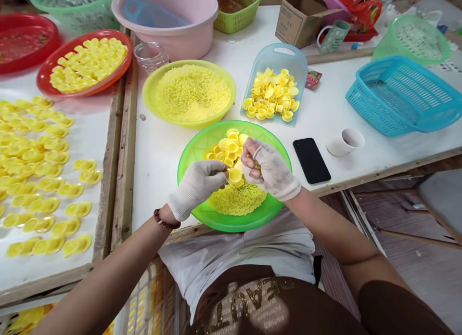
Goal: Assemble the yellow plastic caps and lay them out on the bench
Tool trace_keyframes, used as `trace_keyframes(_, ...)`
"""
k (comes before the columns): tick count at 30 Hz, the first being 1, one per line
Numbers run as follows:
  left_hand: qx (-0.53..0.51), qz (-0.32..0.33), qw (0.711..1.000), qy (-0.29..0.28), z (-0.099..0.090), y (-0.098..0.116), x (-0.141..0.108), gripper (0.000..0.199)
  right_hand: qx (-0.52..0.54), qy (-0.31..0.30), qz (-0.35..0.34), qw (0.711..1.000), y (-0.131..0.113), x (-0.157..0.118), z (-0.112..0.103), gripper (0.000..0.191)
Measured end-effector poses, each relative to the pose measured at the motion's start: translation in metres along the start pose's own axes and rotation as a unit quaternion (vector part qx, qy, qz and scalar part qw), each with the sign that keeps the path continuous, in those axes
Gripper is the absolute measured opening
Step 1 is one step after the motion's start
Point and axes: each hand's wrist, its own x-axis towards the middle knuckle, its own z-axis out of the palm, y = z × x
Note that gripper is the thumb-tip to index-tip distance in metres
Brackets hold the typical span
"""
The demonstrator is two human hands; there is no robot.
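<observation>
A round green tray [197, 207] rests at the table's front edge, with small yellow cup-shaped pieces [228, 147] and a heap of yellow granules [238, 200] in it. Over its left part, my left hand [202, 183], in a white glove with bare fingertips, pinches the edge of a yellow cup piece [235, 175]. My right hand [270, 169], gloved the same way, is curled over the tray's right side; what lies inside its fingers is mostly hidden. Behind the tray stand a yellow bowl of granules [195, 92] and a blue board [267, 58] piled with yellow cups.
To the right lie a black phone [311, 160], a white cup [345, 142] and a blue basket [400, 96]. Flat yellow pieces [43, 181] cover the left table. Farther back are a red tray [124, 65], a glass jar [150, 56], a pink basin [169, 36] and a cardboard box [296, 24].
</observation>
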Motion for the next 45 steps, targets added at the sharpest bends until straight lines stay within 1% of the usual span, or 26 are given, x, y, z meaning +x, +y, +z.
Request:
trace_keyframes(2,-0.08,-0.042,0.995,-0.03,0.006,0.003,-0.006,0.02,-0.003,0.007,-0.045,0.999,0.002,0.003,0.012,0.043)
trace_keyframes(5,-0.128,-0.062,0.988,-0.059,0.012,0.006,-0.009,0.017,-0.033,0.014,-0.101,0.994,0.008,0.006,0.023,0.041)
trace_keyframes(8,-0.16,-0.072,0.982,-0.066,0.013,0.006,-0.01,0.017,-0.068,0.012,-0.147,0.987,0.017,0.007,0.023,0.039)
trace_keyframes(10,-0.172,-0.08,0.98,-0.066,0.012,0.004,-0.009,0.017,-0.081,0.012,-0.161,0.984,0.02,0.008,0.02,0.039)
trace_keyframes(14,-0.183,-0.079,0.977,-0.071,0.011,0.002,-0.009,0.015,-0.089,0.016,-0.151,0.984,0.02,0.008,0.016,0.041)
trace_keyframes(18,-0.193,-0.076,0.976,-0.072,0.013,0.003,-0.009,0.015,-0.075,0.017,-0.141,0.987,0.018,0.009,0.018,0.041)
trace_keyframes(22,-0.226,-0.101,0.967,-0.064,0.014,0.003,-0.009,0.021,-0.071,0.025,-0.129,0.989,0.014,0.005,0.018,0.043)
trace_keyframes(25,-0.238,-0.103,0.964,-0.053,0.013,0.001,-0.01,0.022,-0.093,0.032,-0.123,0.988,0.009,-0.002,0.009,0.045)
trace_keyframes(27,-0.225,-0.08,0.971,-0.033,0.013,-0.001,-0.01,0.019,-0.147,0.04,-0.119,0.981,0.004,-0.008,-0.002,0.042)
trace_keyframes(28,-0.208,-0.061,0.976,-0.015,0.014,-0.003,-0.011,0.018,-0.2,0.04,-0.119,0.972,0.001,-0.012,-0.008,0.04)
trace_keyframes(29,-0.184,-0.039,0.982,0.006,0.014,-0.005,-0.011,0.017,-0.271,0.033,-0.124,0.954,-0.001,-0.015,-0.013,0.038)
trace_keyframes(30,-0.157,-0.016,0.987,0.027,0.014,-0.007,-0.011,0.017,-0.356,0.02,-0.132,0.925,-0.003,-0.019,-0.018,0.037)
trace_keyframes(32,-0.103,0.026,0.992,0.062,0.015,-0.01,-0.01,0.018,-0.524,-0.012,-0.151,0.838,-0.004,-0.024,-0.025,0.033)
trace_keyframes(33,-0.078,0.043,0.993,0.072,0.015,-0.012,-0.01,0.018,-0.58,-0.023,-0.151,0.8,-0.002,-0.025,-0.026,0.032)
trace_keyframes(34,-0.057,0.058,0.993,0.08,0.016,-0.012,-0.01,0.018,-0.611,-0.03,-0.143,0.778,0.001,-0.025,-0.025,0.031)
trace_keyframes(35,-0.04,0.071,0.993,0.087,0.016,-0.013,-0.01,0.018,-0.62,-0.031,-0.126,0.774,0.005,-0.025,-0.024,0.031)
trace_keyframes(36,-0.03,0.079,0.992,0.09,0.016,-0.012,-0.01,0.018,-0.613,-0.031,-0.107,0.782,0.01,-0.024,-0.023,0.031)
trace_keyframes(38,-0.046,0.07,0.993,0.083,0.016,-0.01,-0.011,0.018,-0.574,-0.034,-0.085,0.814,0.017,-0.021,-0.02,0.031)
trace_keyframes(39,-0.07,0.054,0.993,0.072,0.015,-0.009,-0.012,0.019,-0.545,-0.042,-0.08,0.834,0.019,-0.02,-0.021,0.027)
trace_keyframes(41,-0.125,0.015,0.991,0.05,0.014,-0.007,-0.014,0.021,-0.482,-0.071,-0.064,0.871,0.017,-0.02,-0.025,0.013)
trace_keyframes(42,-0.145,0.001,0.988,0.045,0.014,-0.006,-0.014,0.021,-0.455,-0.089,-0.052,0.884,0.015,-0.021,-0.029,0.007)
trace_keyframes(43,-0.159,-0.006,0.986,0.045,0.013,-0.005,-0.014,0.021,-0.442,-0.104,-0.044,0.89,0.011,-0.023,-0.033,0.005)
trace_keyframes(44,-0.169,-0.008,0.985,0.046,0.013,-0.005,-0.014,0.02,-0.448,-0.113,-0.045,0.886,0.008,-0.025,-0.037,0.008)
trace_keyframes(45,-0.176,-0.009,0.983,0.047,0.013,-0.004,-0.013,0.02,-0.471,-0.111,-0.059,0.873,0.004,-0.027,-0.039,0.01)
